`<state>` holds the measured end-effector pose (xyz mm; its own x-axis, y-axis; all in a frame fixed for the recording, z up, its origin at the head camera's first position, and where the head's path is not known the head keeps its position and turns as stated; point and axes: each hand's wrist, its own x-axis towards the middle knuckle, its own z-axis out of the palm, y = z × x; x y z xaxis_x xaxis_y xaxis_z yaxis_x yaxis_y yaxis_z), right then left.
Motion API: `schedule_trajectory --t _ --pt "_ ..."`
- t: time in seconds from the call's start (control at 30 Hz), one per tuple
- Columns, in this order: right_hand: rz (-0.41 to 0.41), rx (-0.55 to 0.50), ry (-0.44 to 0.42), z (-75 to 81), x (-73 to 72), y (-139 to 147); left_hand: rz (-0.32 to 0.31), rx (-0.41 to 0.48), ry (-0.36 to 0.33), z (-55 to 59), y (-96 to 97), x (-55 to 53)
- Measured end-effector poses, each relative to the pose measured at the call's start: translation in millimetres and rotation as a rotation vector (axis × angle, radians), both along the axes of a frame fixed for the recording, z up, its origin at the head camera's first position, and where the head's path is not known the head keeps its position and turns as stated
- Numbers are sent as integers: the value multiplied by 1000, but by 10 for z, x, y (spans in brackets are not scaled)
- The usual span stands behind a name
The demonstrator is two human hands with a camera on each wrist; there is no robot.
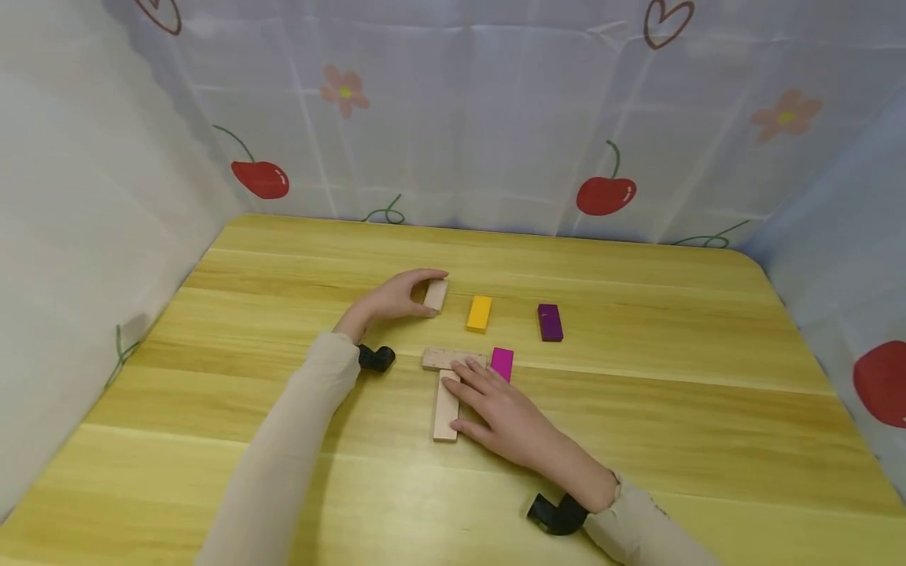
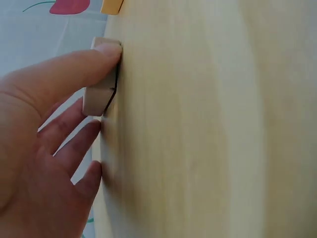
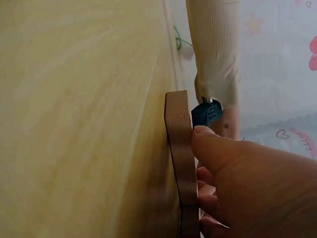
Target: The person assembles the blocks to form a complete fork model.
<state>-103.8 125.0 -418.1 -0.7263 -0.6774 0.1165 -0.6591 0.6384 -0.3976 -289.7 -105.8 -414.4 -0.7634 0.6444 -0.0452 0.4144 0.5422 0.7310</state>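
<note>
Left hand on a loose block, right hand on a T

Worktop [image 1: 672,440], yellowish wood grain, two rounded far corners in sight. Left hand [image 1: 389,299] reaches toward the far edge, a little left of that edge's middle. Thumb and a finger are clamped on the held block [image 1: 436,295] at opposite ends; its other fingers are spread apart. Block: pale, plain wood, straight-sided, lying low at the worktop surface.

Nearer the wearer, two more pale blocks make a T. Crossbar [image 1: 437,358]: runs left to right, speckled. Stem [image 1: 444,409]: smoother, its far end against the crossbar's near side; faint marks by its near end in the right wrist view.

Right hand [image 1: 510,420] lies over both: fingers extended and apart, fingertips on stem and crossbar, thumb at the stem's right side.

Pink block [image 1: 502,363] just beside the crossbar's right end, partly under that hand. Yellow block [image 1: 479,314] near the held block, on its right. Purple block [image 1: 550,323] further toward the far right corner, apart from the others.
</note>
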Motion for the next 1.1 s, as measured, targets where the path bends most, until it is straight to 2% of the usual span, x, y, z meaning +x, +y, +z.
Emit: schedule_trajectory --t 0.17,0.27,0.47,0.63,0.7,0.83,0.9,1.0,1.1 --pt "-4 -1 -1 -7 1 2 62 94 13 54 -87 157" --pt "-5 -4 -6 -9 2 3 59 166 41 128 -156 319" --pt "-4 -11 -14 -10 2 3 24 257 69 279 -265 810" --pt "-4 -30 -10 -7 -1 -5 14 292 69 292 -288 1248" --pt "-2 -32 -10 -9 -2 -10 27 281 82 271 -286 1436" --pt "0 -24 -5 -9 -2 -21 65 197 108 241 -291 1819" --pt "-2 -22 -1 -5 -5 -21 68 157 118 222 -292 1971" --pt "-7 -21 1 1 -9 -15 46 122 109 180 -277 2141" --pt "-8 -16 -5 1 -11 -12 20 108 104 137 -250 2255"
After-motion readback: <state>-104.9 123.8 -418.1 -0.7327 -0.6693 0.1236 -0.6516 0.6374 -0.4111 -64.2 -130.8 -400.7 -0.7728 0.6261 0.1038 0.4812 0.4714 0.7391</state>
